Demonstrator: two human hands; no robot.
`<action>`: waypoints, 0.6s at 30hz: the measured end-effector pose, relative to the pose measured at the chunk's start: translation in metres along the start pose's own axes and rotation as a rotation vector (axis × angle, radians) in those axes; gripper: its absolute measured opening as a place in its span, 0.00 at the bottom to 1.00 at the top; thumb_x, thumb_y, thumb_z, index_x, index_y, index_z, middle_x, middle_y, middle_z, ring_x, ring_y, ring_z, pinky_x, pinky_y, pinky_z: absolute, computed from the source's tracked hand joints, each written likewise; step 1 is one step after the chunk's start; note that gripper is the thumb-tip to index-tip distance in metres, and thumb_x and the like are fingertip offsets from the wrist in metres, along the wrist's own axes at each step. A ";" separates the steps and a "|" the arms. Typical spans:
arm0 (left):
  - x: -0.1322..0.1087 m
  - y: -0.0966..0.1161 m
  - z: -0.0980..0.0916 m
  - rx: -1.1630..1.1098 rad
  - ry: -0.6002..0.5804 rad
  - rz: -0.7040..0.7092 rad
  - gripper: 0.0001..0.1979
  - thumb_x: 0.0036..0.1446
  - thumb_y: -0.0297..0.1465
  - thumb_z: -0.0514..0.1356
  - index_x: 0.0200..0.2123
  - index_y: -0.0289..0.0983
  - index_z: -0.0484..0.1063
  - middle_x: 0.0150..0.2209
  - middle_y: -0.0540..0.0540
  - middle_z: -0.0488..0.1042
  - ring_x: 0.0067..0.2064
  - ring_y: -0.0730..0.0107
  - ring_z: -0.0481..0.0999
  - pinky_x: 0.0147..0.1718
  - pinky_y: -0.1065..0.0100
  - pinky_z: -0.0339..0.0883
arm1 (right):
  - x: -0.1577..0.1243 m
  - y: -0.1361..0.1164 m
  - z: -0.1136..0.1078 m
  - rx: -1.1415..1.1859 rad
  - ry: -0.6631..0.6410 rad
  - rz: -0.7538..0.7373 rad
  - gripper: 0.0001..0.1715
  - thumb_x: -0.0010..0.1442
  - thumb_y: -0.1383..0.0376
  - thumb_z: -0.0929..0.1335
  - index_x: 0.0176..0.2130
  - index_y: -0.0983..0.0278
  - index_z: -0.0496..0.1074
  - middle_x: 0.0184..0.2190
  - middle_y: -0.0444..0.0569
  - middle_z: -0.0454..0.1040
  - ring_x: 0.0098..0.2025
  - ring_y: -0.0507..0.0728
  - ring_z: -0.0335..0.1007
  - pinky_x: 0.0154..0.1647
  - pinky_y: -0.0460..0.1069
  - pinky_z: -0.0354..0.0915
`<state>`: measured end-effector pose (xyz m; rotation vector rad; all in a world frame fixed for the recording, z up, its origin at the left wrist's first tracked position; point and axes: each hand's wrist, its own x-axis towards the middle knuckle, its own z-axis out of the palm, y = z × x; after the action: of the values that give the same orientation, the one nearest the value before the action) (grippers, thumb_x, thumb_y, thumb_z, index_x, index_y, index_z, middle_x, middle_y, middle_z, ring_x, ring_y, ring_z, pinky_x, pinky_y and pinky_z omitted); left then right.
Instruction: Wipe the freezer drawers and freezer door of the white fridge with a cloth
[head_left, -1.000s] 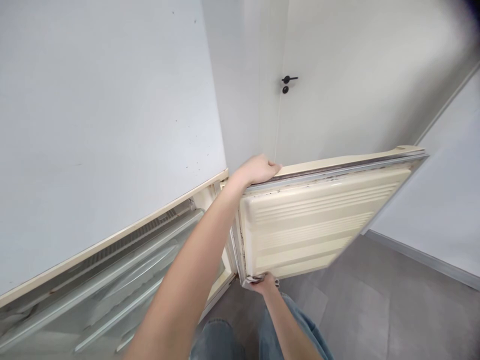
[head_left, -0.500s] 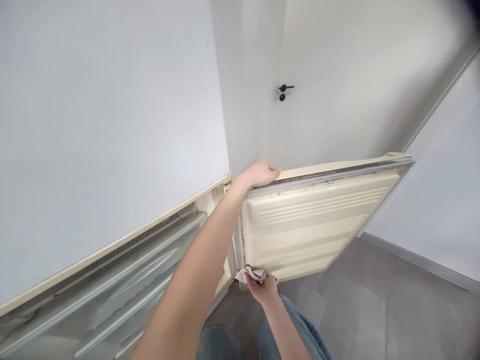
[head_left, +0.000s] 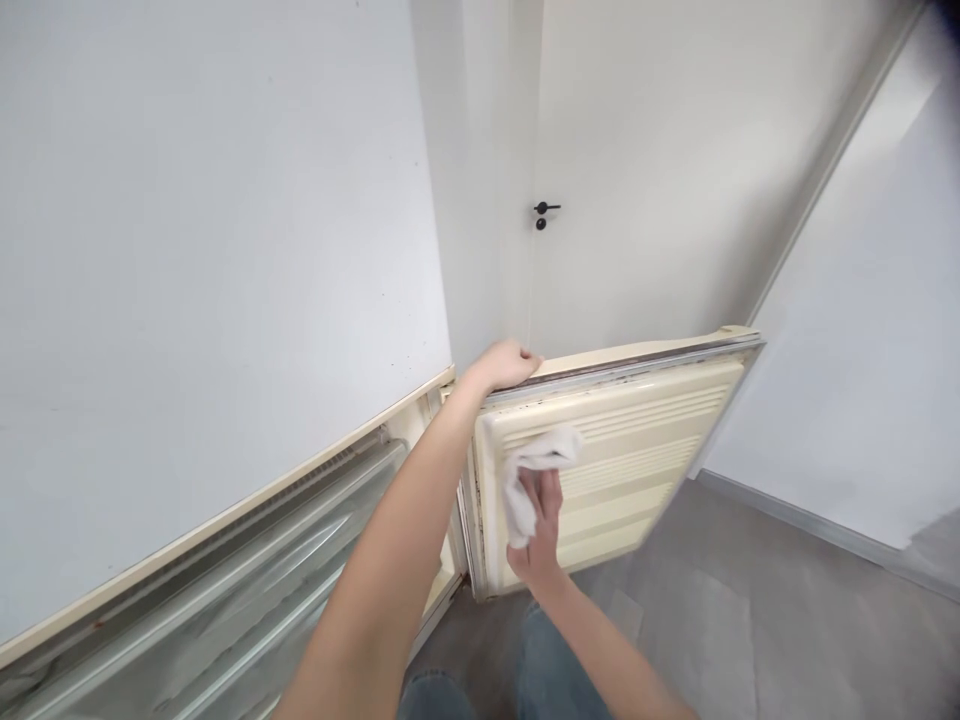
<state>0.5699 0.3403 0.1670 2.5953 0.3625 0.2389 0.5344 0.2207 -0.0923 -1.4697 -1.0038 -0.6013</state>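
A cream freezer door [head_left: 637,440] stands swung out, its ribbed inner face toward me and dark stains along its seal. My left hand [head_left: 510,365] is closed over the door's top edge near the hinge side, fingertips partly hidden behind it. In my right hand [head_left: 541,535] is a bunched white cloth [head_left: 544,452], blurred by motion, against the inner face of the door. The fingers are bent around the cloth.
To the left is the open freezer compartment [head_left: 300,570] with clear drawer fronts, below a white top [head_left: 225,250]. Behind the freezer door stands a white room door with a black handle [head_left: 546,208]. Grey floor [head_left: 675,610] and a skirting board [head_left: 802,510] lie to the right.
My right hand has moved the cloth up from the bottom hinge-side corner to the upper middle of the panel. My left hand keeps its hold. The view has shifted slightly.
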 end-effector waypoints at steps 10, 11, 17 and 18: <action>-0.003 0.002 -0.003 -0.031 0.000 0.005 0.24 0.56 0.45 0.50 0.34 0.34 0.79 0.34 0.45 0.80 0.37 0.65 0.73 0.40 0.66 0.67 | 0.099 -0.007 -0.023 -0.464 -0.092 -0.546 0.31 0.63 0.60 0.57 0.63 0.60 0.64 0.61 0.54 0.66 0.69 0.65 0.48 0.68 0.62 0.43; -0.003 0.002 -0.003 -0.035 -0.001 0.007 0.24 0.56 0.45 0.50 0.33 0.34 0.79 0.33 0.45 0.80 0.37 0.65 0.73 0.39 0.66 0.67 | 0.101 -0.003 -0.027 -0.464 -0.086 -0.554 0.30 0.63 0.61 0.57 0.63 0.61 0.64 0.61 0.54 0.67 0.69 0.65 0.49 0.68 0.62 0.43; -0.001 -0.004 -0.001 -0.071 -0.024 0.017 0.20 0.53 0.41 0.54 0.40 0.36 0.78 0.42 0.46 0.82 0.42 0.66 0.76 0.43 0.68 0.67 | 0.112 0.052 -0.066 -0.533 0.018 -0.536 0.32 0.64 0.62 0.58 0.65 0.61 0.59 0.62 0.57 0.65 0.69 0.65 0.49 0.68 0.63 0.45; -0.001 -0.004 -0.001 -0.073 -0.028 0.010 0.20 0.53 0.41 0.55 0.41 0.36 0.78 0.43 0.45 0.82 0.42 0.66 0.76 0.43 0.68 0.67 | 0.114 0.063 -0.075 -0.548 0.043 -0.520 0.32 0.64 0.62 0.59 0.66 0.61 0.58 0.62 0.58 0.64 0.69 0.65 0.49 0.68 0.63 0.45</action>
<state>0.5675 0.3438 0.1658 2.5261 0.3249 0.2153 0.6584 0.1800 -0.0173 -1.6526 -1.2582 -1.3614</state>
